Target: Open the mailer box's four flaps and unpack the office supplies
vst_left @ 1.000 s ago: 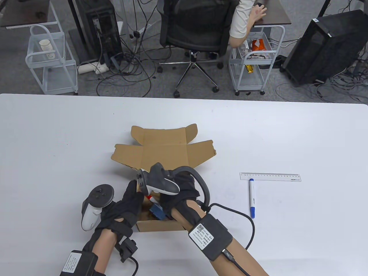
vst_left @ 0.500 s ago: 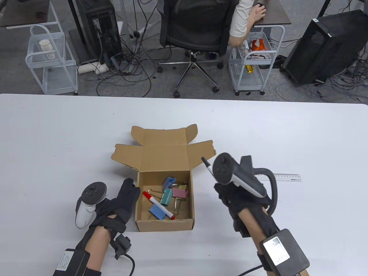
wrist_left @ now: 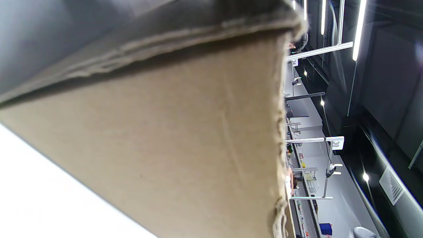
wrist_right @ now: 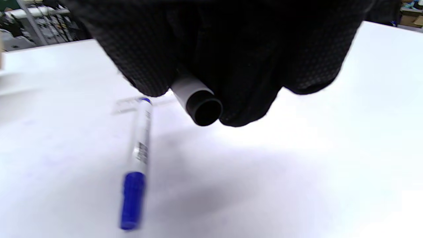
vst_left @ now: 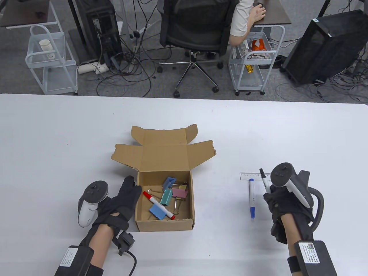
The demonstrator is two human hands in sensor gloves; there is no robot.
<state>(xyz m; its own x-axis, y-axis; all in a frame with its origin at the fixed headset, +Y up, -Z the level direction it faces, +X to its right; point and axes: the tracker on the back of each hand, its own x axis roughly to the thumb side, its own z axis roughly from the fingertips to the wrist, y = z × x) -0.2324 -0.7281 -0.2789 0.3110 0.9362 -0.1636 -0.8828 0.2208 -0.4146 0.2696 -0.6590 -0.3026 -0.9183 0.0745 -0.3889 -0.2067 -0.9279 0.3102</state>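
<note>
- table view: the mailer box (vst_left: 164, 201) sits open near the table's (vst_left: 57, 138) front edge, its flaps folded back flat on the far side.
- table view: inside the box lie a red-capped marker (vst_left: 158, 205) set diagonally, a blue binder clip (vst_left: 157, 212) over its lower end, a teal clip (vst_left: 166, 197), a pink clip (vst_left: 180, 192) and another blue clip (vst_left: 169, 182) toward the far wall.
- table view: your left hand (vst_left: 120, 201) rests against the box's left outer wall, fingers straight and pressed together along the cardboard, not curled round it.
- table view: your right hand (vst_left: 283, 201) is well to the right of the box, fingers curled round a black-capped marker (vst_left: 264, 181) whose tip points away from you, crossing the clear ruler (vst_left: 253, 176).
- table view: a blue-capped marker (vst_left: 251, 198) lies on the table just left of your right hand, its far end touching or almost touching the ruler; you cannot tell which.
- left wrist view: the box's brown wall (wrist_left: 172, 138) fills the frame with the white table below it at the left; your fingers do not show here.
- right wrist view: your gloved fingers (wrist_right: 238, 59) wrap the black-capped marker (wrist_right: 198, 102), its round dark end facing the camera above the table.
- right wrist view: the blue-capped marker (wrist_right: 137, 165) lies on the table to the left, apart from the held one, and the ruler (wrist_right: 132, 105) shows blurred at its far end.
</note>
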